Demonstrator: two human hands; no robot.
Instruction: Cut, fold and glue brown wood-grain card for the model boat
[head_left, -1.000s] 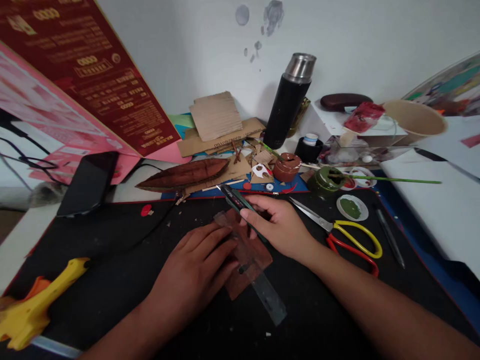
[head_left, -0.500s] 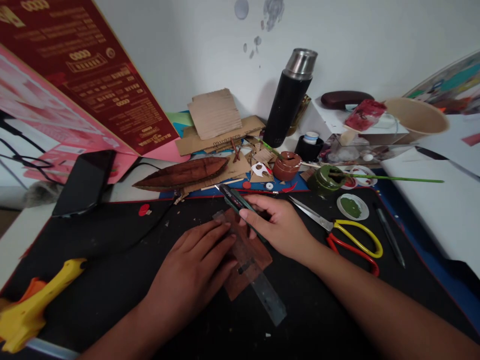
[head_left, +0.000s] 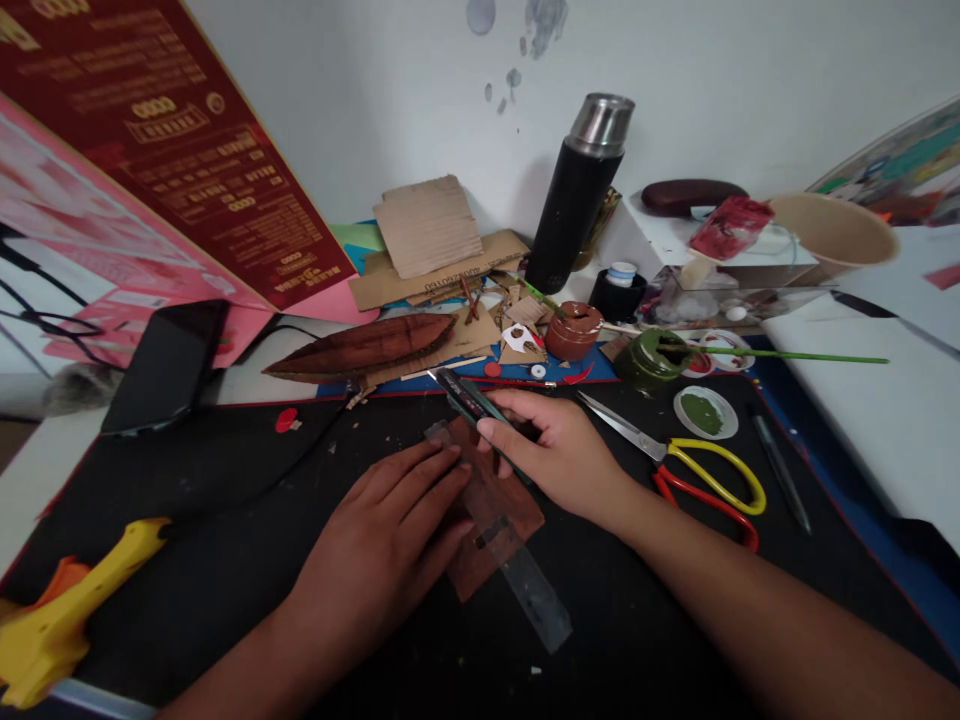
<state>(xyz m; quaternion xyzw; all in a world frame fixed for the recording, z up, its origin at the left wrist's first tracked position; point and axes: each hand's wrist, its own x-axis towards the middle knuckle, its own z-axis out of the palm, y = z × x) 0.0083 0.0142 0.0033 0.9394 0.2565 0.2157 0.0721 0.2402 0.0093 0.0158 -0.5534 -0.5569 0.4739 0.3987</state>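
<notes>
A person's left hand (head_left: 382, 540) is pressing a clear strip (head_left: 536, 600) across a small reddish-brown sheet (head_left: 523, 510) at the middle of a black desk mat (head_left: 247, 570), its fingers reaching out flat and slightly apart over the strip, while the right hand (head_left: 559, 450) is gripping a dark utility knife (head_left: 463, 395), thumb and fingers clamping on its body. The knife's bare blade is pointing away from the person, beyond the sheet's far edge; whether its tip is touching anything is hard to tell. The strip is running diagonally, its near end extending past the sheet onto the mat. Just right of the right hand, scissors (head_left: 667, 450) with one yellow and one red handle are lying partly open, with a dark pen (head_left: 781, 475) resting farther right. Behind the hands, a brown boat-shaped piece (head_left: 360, 347) is lying near a jar of brown paint (head_left: 572, 335) and a jar of green paint (head_left: 649, 362), while a black flask (head_left: 574, 205) is standing against the wall.
</notes>
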